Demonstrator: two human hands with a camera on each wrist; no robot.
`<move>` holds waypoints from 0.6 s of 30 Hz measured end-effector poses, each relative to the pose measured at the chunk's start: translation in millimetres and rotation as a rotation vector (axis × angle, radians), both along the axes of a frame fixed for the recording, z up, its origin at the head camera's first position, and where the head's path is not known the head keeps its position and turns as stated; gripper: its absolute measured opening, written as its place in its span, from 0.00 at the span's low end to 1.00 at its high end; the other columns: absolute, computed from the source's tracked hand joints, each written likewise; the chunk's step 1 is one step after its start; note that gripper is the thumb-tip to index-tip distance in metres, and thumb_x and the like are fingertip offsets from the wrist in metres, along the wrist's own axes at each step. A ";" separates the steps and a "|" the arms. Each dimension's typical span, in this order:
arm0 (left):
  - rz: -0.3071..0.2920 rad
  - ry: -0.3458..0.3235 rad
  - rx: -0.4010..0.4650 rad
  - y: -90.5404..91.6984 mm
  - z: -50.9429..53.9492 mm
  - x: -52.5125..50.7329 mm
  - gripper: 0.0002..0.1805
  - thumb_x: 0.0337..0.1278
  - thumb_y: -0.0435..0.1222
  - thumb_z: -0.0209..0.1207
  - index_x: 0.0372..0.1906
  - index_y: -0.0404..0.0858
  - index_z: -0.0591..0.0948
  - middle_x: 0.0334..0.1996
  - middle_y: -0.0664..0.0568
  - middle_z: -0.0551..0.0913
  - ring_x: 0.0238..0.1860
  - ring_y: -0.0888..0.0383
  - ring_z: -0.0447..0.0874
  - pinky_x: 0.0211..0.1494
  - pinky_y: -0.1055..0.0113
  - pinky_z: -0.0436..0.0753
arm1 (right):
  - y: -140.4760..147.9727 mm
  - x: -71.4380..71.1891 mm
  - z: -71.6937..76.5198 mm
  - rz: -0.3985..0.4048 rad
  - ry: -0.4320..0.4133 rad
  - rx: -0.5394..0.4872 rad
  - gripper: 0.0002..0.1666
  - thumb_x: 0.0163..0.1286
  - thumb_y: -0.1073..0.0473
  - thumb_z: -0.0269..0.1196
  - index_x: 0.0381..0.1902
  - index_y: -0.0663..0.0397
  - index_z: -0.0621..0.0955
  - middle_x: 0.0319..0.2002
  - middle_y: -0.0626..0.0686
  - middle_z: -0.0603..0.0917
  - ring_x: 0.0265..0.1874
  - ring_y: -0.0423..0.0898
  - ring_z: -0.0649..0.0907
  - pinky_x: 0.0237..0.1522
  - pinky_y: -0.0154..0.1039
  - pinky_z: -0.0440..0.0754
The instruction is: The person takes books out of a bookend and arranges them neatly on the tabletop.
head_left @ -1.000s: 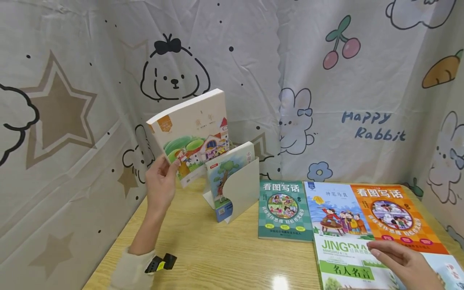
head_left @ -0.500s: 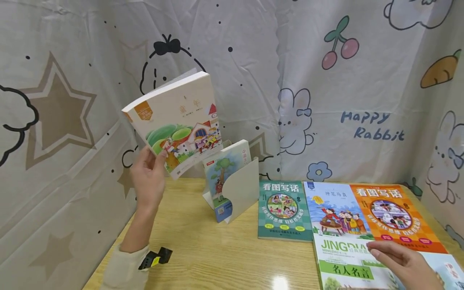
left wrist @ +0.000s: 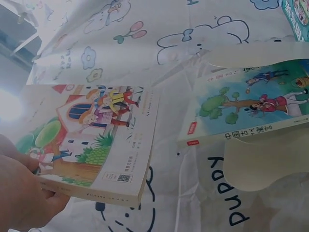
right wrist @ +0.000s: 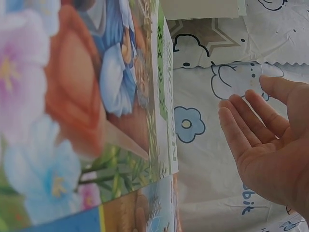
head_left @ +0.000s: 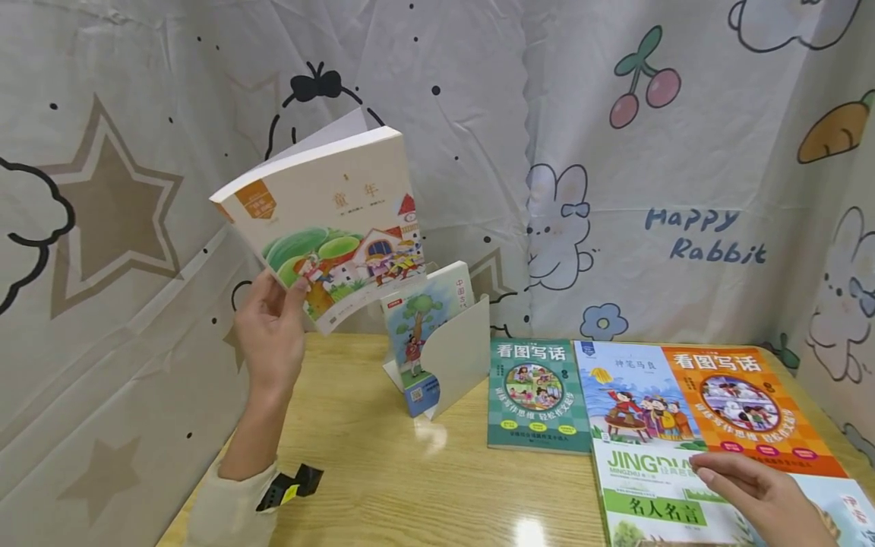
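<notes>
My left hand (head_left: 270, 330) pinches a cream paperback (head_left: 342, 220) by its lower left edge, thumb on the illustrated front cover. The paperback is tilted in the air, its back cover spread apart from the pages. Just right of it, a white book holder (head_left: 459, 361) on the table has a blue-green picture book (head_left: 418, 330) standing in it. The left wrist view shows the paperback (left wrist: 104, 145) apart from the picture book (left wrist: 251, 104). Over a green-and-white book (head_left: 659, 494) hovers my right hand (head_left: 766, 494), fingers loosely extended and holding nothing (right wrist: 270, 140).
Several books lie face up on the right of the wooden table (head_left: 383, 486): a teal one (head_left: 536, 395), a blue one (head_left: 636, 395), an orange one (head_left: 752, 403) and a pale blue one (head_left: 844, 509) partly hidden. A patterned curtain (head_left: 472, 152) encloses the back and sides.
My left hand has carried the paperback left and upward, away from the holder, and its back cover has spread wider. My right hand has stayed in place.
</notes>
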State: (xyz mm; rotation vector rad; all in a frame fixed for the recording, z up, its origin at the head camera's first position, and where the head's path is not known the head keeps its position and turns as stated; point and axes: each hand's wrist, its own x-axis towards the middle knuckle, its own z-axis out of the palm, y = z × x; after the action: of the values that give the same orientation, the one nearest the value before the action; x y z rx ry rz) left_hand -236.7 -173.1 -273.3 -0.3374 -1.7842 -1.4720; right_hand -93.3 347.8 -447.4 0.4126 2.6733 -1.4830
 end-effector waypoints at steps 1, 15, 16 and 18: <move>-0.005 0.000 0.001 0.7 1.4 1.7 0.18 0.72 0.34 0.57 0.63 0.36 0.79 0.53 0.47 0.84 0.51 0.56 0.84 0.50 0.69 0.83 | -0.4 0.0 -0.1 -0.002 -0.002 -0.008 0.31 0.75 0.46 0.61 0.60 0.69 0.78 0.52 0.63 0.84 0.44 0.46 0.86 0.43 0.39 0.85; -0.159 -0.017 -0.041 19.3 14.9 28.6 0.18 0.70 0.27 0.58 0.61 0.33 0.80 0.52 0.45 0.85 0.49 0.56 0.85 0.50 0.69 0.82 | -4.1 0.4 7.1 0.000 -0.004 -0.016 0.30 0.76 0.48 0.59 0.61 0.69 0.77 0.55 0.65 0.82 0.48 0.52 0.85 0.44 0.39 0.84; -0.180 -0.017 -0.042 21.2 14.2 29.7 0.18 0.69 0.26 0.57 0.61 0.32 0.79 0.52 0.44 0.85 0.49 0.56 0.85 0.50 0.68 0.82 | -4.3 0.8 7.2 0.001 -0.002 -0.016 0.30 0.76 0.48 0.59 0.61 0.69 0.77 0.55 0.65 0.82 0.48 0.53 0.84 0.45 0.39 0.84; -0.211 -0.018 -0.055 24.9 11.6 31.7 0.18 0.68 0.25 0.58 0.61 0.31 0.79 0.52 0.43 0.85 0.50 0.56 0.85 0.51 0.69 0.82 | -4.5 1.1 7.5 0.005 0.001 -0.018 0.30 0.76 0.47 0.59 0.61 0.69 0.76 0.55 0.65 0.82 0.49 0.54 0.84 0.45 0.40 0.84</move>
State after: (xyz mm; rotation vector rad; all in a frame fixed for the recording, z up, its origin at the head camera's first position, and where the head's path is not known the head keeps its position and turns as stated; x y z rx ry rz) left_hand -205.0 -148.2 -261.7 -0.5566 -1.8511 -1.5766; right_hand -92.1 343.3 -439.9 0.4044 2.6581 -1.5051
